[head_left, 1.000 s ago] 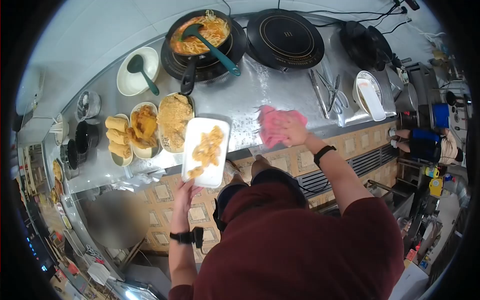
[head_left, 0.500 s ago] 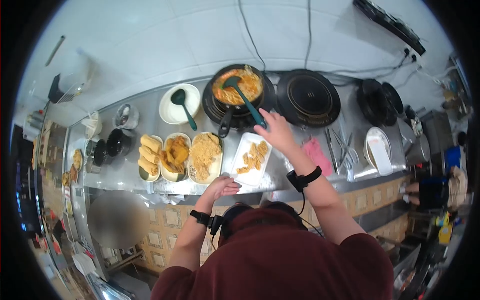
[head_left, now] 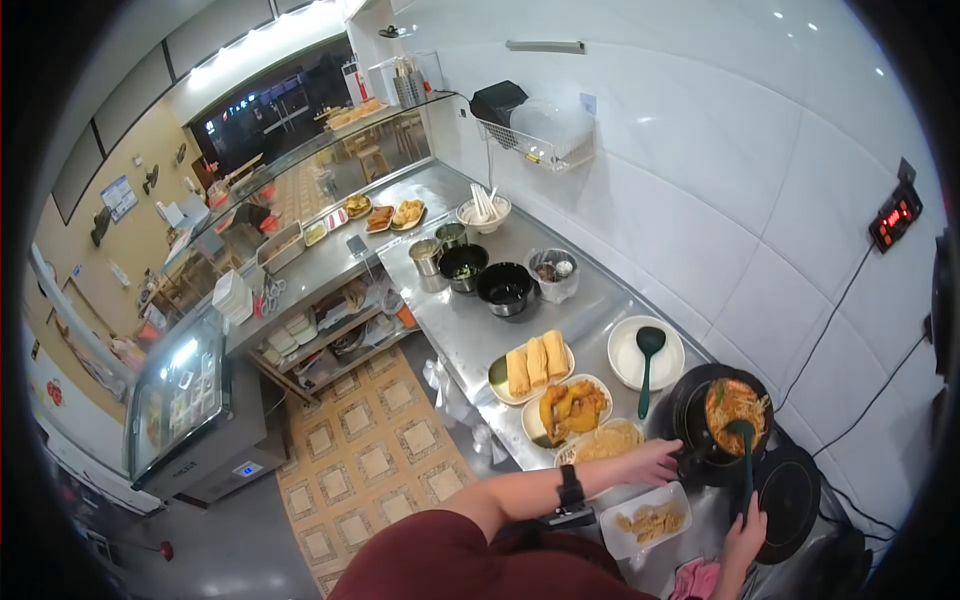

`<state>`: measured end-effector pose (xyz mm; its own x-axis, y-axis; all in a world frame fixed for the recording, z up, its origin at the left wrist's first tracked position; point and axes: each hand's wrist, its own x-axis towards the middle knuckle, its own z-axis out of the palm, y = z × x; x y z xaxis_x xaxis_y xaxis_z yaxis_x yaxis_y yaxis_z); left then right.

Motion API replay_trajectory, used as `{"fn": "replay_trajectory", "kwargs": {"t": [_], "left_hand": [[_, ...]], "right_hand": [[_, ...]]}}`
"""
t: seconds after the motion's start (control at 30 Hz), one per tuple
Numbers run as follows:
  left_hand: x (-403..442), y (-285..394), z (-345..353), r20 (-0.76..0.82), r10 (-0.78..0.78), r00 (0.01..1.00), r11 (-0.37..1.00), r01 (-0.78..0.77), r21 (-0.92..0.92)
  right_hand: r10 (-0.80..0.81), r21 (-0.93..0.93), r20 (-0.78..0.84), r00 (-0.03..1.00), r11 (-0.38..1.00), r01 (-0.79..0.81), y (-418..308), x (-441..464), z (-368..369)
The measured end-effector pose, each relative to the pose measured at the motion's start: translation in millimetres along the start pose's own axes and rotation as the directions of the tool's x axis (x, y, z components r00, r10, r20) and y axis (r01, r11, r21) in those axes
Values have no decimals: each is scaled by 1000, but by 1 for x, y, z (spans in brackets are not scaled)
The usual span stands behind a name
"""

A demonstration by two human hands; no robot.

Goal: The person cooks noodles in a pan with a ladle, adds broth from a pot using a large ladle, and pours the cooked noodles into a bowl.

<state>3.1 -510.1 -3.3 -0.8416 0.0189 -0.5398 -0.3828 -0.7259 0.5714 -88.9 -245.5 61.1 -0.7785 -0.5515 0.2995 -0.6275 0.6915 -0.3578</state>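
My right hand (head_left: 744, 535) is closed around the handle of a dark green spatula (head_left: 748, 465). The spatula's head rests in a black frying pan (head_left: 711, 394) holding noodles in orange-red sauce (head_left: 735, 405). My left hand (head_left: 655, 462) reaches out beside the pan's dark handle, its fingers extended; whether they touch the handle is unclear. Below it lies a white tray (head_left: 612, 530) with fried pieces (head_left: 652, 521). Partly behind my left forearm is a plate of flat breaded food (head_left: 612, 440). A white bowl (head_left: 620, 355) carries a dark green ladle (head_left: 646, 370).
A plate of pale rolls (head_left: 537, 362) and one of golden fried food (head_left: 574, 408) stand to the left. Black bowls (head_left: 505, 288) and a plastic-wrapped container (head_left: 553, 275) sit farther along the counter. A second hot plate (head_left: 788, 505) and a pink cloth (head_left: 695, 578) are at the right.
The view has swung left. My right hand has taken hold of the spatula handle. My left hand has moved from the counter edge up towards the pan handle.
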Motion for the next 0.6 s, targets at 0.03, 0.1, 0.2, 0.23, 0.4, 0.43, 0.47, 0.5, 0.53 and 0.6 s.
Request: {"fn": "replay_trajectory", "kwargs": {"t": [0.03,0.1,0.2,0.23,0.4,0.43,0.47,0.5,0.53,0.6], "left_hand": [[6,8,9,32,-31,999,999,31,-11],[13,22,27,102,-100,990,994,103,-31],[35,29,43,140,-225,964,935,254,-246],[43,27,45,193,-201,960,926,251,-281],[55,22,39,315,-238,918,922,316,-225],[56,23,40,337,-262,904,907,350,-234],[49,28,44,356,-286,890,890,384,-246],[52,28,44,289,-298,910,908,364,-209],[52,31,45,255,-350,901,878,411,-246],[54,32,44,284,-363,887,872,431,-231]], "right_hand": [[59,-30,42,997,998,-58,-12,-5,-10],[142,-104,86,986,986,-133,-29,-1,-8],[184,-230,100,978,960,-158,-38,8,20],[194,-272,99,976,949,-161,-38,12,33],[282,-261,24,959,928,-266,-75,47,48],[322,-231,26,946,923,-307,-76,52,45],[292,-192,-9,956,938,-288,-69,52,47],[287,-134,-60,956,947,-292,-60,54,50],[289,-67,-102,952,953,-297,-45,58,53],[298,32,-172,939,954,-297,-36,49,47]]}}
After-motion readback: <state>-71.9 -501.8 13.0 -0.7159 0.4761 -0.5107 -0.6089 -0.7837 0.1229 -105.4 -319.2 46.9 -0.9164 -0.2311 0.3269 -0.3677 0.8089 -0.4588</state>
